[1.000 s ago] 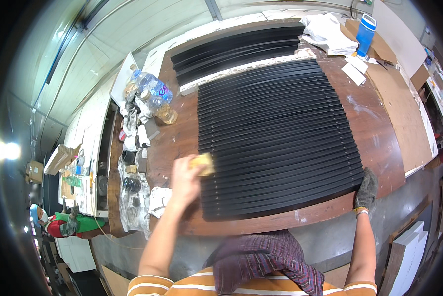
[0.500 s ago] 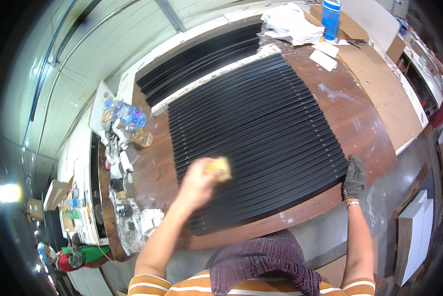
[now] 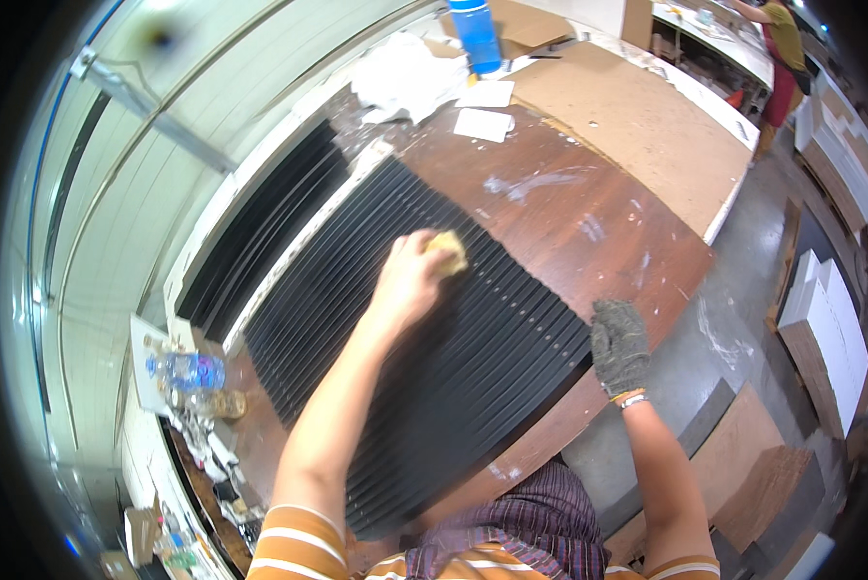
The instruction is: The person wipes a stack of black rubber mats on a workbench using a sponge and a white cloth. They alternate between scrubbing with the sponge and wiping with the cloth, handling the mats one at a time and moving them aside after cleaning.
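Rows of narrow black slats (image 3: 405,387) lie side by side on a brown wooden tabletop (image 3: 569,203). My bare left hand (image 3: 411,275) is closed around a yellow sponge (image 3: 448,252) and presses it onto the slats near their far right part. My right hand (image 3: 619,346), in a dark grey knit glove, rests against the slats' right ends near the table's front edge. Its fingers look extended and close together, with the tips partly hidden. More black strips (image 3: 269,227) lie beyond a pale bar at the far left.
Plastic bottles (image 3: 190,372) stand at the left edge. White cloth (image 3: 410,77), a blue bottle (image 3: 477,39) and paper pieces (image 3: 484,124) are at the back. Cardboard (image 3: 637,126) covers the far right. White panels (image 3: 828,338) stand on the floor; another person (image 3: 780,58) is farther off.
My left hand has swept the sponge across the slats toward their far right part. The view has turned, shifting the table within the picture. My gloved right hand stays by the slats' ends.
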`<act>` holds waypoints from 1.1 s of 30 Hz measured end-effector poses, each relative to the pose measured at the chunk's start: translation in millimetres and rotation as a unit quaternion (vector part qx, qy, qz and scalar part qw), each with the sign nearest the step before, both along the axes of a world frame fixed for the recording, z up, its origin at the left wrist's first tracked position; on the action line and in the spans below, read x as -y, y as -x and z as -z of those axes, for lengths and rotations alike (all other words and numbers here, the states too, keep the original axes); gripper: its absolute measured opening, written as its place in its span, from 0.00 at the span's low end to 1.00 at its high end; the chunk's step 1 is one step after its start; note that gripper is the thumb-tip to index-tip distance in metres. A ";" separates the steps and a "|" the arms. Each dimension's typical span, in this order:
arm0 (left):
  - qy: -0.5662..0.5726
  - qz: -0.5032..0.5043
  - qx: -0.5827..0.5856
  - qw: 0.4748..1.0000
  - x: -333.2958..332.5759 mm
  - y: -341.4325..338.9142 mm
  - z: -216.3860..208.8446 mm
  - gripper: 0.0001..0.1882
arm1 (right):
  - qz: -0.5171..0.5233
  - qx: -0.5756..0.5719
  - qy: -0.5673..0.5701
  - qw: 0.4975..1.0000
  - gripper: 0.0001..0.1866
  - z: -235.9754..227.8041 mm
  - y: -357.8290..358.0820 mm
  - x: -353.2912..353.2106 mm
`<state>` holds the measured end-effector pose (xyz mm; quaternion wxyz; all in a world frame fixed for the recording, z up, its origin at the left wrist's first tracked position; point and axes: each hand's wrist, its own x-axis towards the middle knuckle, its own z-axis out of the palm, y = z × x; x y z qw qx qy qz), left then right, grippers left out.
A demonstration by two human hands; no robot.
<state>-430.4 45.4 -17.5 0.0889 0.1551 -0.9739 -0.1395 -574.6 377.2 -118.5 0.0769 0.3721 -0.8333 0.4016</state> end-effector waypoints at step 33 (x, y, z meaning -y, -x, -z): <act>-0.048 0.004 0.013 0.999 -48.0 87.6 0.9 0.23 | 0.010 0.001 0.009 1.000 0.09 -3.8 -1.0 -1.4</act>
